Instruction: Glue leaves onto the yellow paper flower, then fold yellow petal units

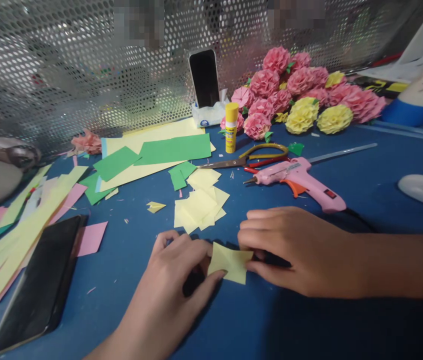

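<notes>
1. The left hand (174, 270) has its thumb and fingers clamped on the left edge of a yellow square (230, 262).
2. The right hand (294, 245) has its thumb and fingers pinched together on the right edge of the same piece.
3. The yellow square is between the two hands, over the near part of the blue tabletop (114, 305), with its top edge dipping in the middle.
4. Just beyond it lies an overlapping pile of yellow paper (198, 207), with a small folded scrap (156, 206) to its left.
5. Beyond the right hand, a pink glue gun (301, 180) lies with its nozzle to the left, near the scissors (243, 161).
6. A glue stick (230, 131) stands upright before pink and yellow paper flowers (266, 82).
7. Green paper (176, 148) lies farther back, left of the glue stick.
8. At the left, a dark phone (41, 285) lies beside paper strips (52, 215).
</notes>
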The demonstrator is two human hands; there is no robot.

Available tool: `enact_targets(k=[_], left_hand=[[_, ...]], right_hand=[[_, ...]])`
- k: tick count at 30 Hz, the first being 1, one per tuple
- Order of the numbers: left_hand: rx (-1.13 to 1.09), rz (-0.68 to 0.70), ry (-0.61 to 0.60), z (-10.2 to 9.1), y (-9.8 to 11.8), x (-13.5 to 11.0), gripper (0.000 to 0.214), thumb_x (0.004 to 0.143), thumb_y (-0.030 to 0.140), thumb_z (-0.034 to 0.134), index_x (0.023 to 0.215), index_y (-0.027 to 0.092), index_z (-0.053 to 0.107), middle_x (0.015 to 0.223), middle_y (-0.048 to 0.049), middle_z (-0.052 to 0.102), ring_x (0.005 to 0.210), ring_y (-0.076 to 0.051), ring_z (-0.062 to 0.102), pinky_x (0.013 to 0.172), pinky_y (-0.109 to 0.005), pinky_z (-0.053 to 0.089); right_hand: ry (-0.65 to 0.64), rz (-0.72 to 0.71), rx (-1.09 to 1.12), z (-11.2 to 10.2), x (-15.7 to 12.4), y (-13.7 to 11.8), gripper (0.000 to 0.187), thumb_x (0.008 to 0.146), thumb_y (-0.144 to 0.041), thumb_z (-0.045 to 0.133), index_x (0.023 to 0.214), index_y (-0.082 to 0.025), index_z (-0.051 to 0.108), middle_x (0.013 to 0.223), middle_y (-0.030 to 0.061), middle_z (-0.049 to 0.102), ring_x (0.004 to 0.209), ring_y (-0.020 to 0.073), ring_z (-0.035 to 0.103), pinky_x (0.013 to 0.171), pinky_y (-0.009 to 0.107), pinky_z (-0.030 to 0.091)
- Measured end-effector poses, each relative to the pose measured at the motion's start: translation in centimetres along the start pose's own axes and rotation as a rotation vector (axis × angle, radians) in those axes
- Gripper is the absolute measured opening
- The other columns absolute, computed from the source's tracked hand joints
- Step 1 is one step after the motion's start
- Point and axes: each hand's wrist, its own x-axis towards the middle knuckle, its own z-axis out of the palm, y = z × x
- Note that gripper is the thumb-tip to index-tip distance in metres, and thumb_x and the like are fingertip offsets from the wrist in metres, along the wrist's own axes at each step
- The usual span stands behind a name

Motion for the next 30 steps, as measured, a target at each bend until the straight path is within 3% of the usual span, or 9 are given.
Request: enact_targets(k=[4,9,13,19,23,26,30], left_hand=[[0.033,0.062,-0.067,-0.2,0.0,0.0,0.024,0.101,0.015,0.046,0.078,0.02,0.042,0.075,0.0057,0.047,0.07,-0.013,0.044,0.085,-0.035,0.03],[0.046,0.134,-0.149,-0.4,-0.1,0.0,0.02,0.101,0.014,0.041,0.083,0.02,0.048,0.082,0.0027,0.051,0.078,-0.016,0.046,0.087,-0.037,0.029],[0.175,0.161,-0.046,-0.3,-0.5,0.2,0.025,0.102,0.014,0.039,0.08,0.02,0.05,0.079,0.0009,0.05,0.074,-0.018,0.044,0.085,-0.038,0.029],[0.545,0.286,0.109,-0.2,-1.0,0.3,0.027,0.103,0.017,0.046,0.079,0.019,0.057,0.078,-0.0013,0.058,0.073,-0.019,0.05,0.094,-0.041,0.03],[0.358,0.3,0.132,-0.4,-1.5,-0.1,0.019,0.103,0.015,0.046,0.1,0.018,0.064,0.099,-0.0031,0.068,0.086,-0.017,0.058,0.101,-0.038,0.031],[0.237,0.33,0.131,-0.6,-1.9,-0.5,0.024,0.105,0.016,0.043,0.113,0.018,0.066,0.111,-0.0033,0.07,0.101,-0.016,0.062,0.107,-0.036,0.031],[0.29,0.348,0.138,-0.8,-1.9,-0.6,0.031,0.108,0.021,0.039,0.113,0.022,0.069,0.114,0.0002,0.073,0.11,-0.015,0.063,0.111,-0.036,0.03]], right_hand=[[0.03,-0.033,-0.008,0.3,0.3,0.6,0.011,0.096,-0.021,0.053,0.086,-0.02,0.051,0.08,-0.0013,0.055,0.075,0.0163,0.046,0.067,0.03,0.029],[0.041,-0.075,-0.006,0.8,0.4,1.1,0.009,0.097,-0.018,0.051,0.088,-0.02,0.052,0.082,-0.0012,0.056,0.077,0.0168,0.046,0.071,0.03,0.033],[0.072,-0.089,-0.022,1.1,0.4,1.2,0.006,0.094,-0.015,0.056,0.092,-0.019,0.052,0.086,-0.0001,0.056,0.081,0.0172,0.048,0.073,0.03,0.036],[0.106,-0.223,0.017,1.1,0.5,1.9,0.024,0.096,-0.014,0.057,0.12,-0.015,0.052,0.111,0.0053,0.063,0.101,0.0199,0.052,0.091,0.032,0.041],[0.15,-0.299,0.052,1.1,0.7,2.5,0.019,0.101,-0.015,0.052,0.118,-0.013,0.057,0.113,0.0055,0.066,0.102,0.0187,0.054,0.101,0.032,0.04],[0.195,-0.318,0.073,1.1,0.8,2.6,0.016,0.102,-0.014,0.049,0.113,-0.012,0.06,0.107,0.0055,0.069,0.098,0.0165,0.056,0.101,0.031,0.041],[0.214,-0.299,0.076,1.1,0.8,2.5,0.019,0.104,-0.015,0.045,0.109,-0.012,0.063,0.101,0.0056,0.07,0.096,0.0158,0.057,0.096,0.03,0.045]])
